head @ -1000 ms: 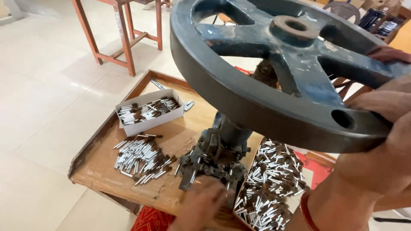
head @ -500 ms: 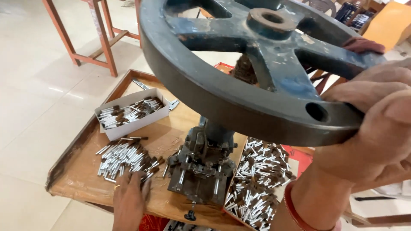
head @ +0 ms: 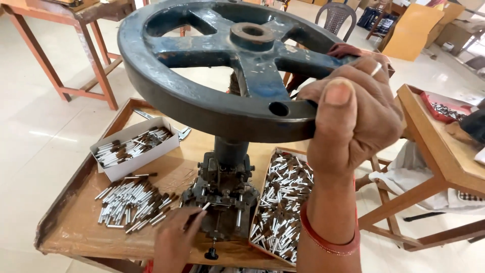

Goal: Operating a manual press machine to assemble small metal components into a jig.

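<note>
Hand press station: wheel gripped, small tube at the die.

I see the right hand clenched on the wheel rim at 3 o'clock, placed for leverage on the vertical screw. The left hand, at 7 o'clock from the press, pinches one thin tube, so its grip is closed on it. The tube's long axis runs from 7 toward 1 o'clock, tip at the die. Loose tubes lie on the table at 9 o'clock, within reach.
</note>
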